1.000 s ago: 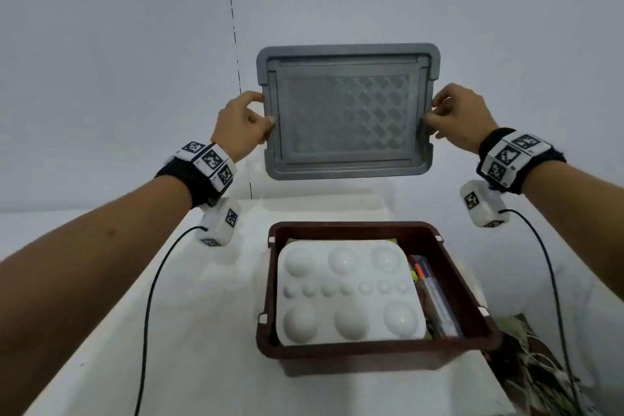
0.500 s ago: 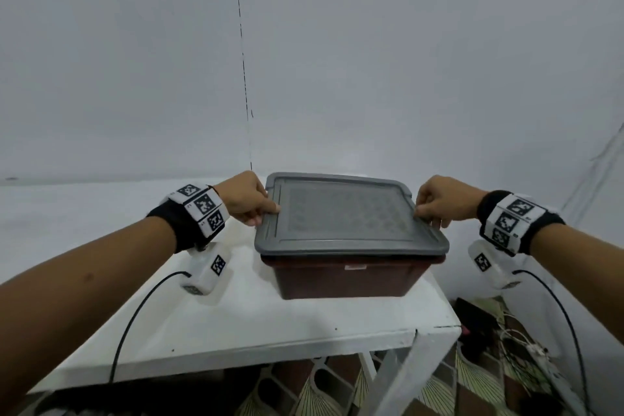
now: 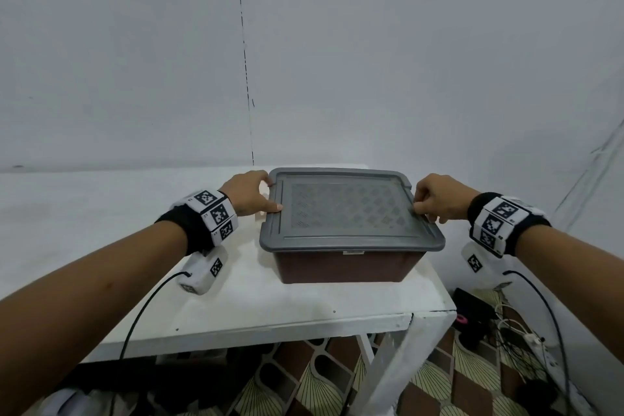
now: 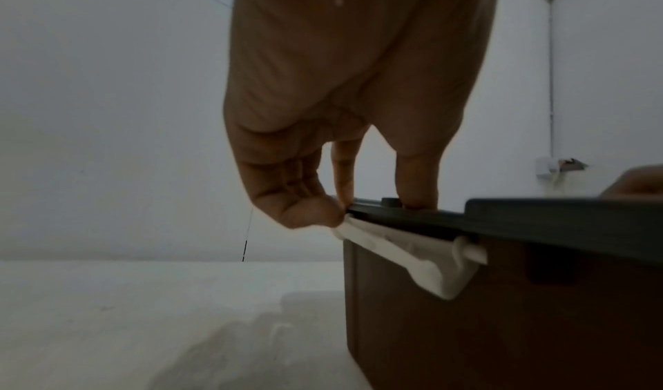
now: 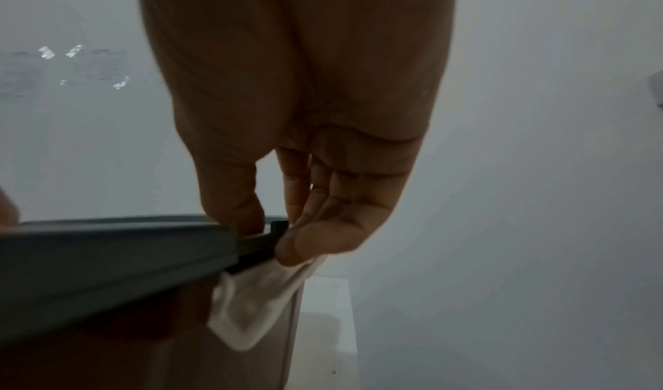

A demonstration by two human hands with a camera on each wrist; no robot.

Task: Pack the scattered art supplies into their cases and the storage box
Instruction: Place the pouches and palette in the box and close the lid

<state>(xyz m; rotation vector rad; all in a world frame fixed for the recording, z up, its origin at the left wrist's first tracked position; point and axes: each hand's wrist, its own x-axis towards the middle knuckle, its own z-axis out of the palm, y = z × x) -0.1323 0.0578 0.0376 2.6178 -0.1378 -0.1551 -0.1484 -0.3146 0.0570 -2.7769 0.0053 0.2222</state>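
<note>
The brown storage box stands on the white table with its grey lid lying flat on top; the contents are hidden. My left hand is at the lid's left edge and my right hand at its right edge. In the left wrist view the left hand presses its thumb on the lid while curled fingers pinch the tip of the white latch. In the right wrist view the right hand does the same on the other white latch.
The box sits near the table's right front corner. Below and to the right, on the patterned floor, lie cables and a power strip. Grey walls stand close behind and to the right.
One second ago both hands held the lid up in the air over the box, which had no lid on. The lid came down onto the box, and the fingers have curled onto the side latches.
</note>
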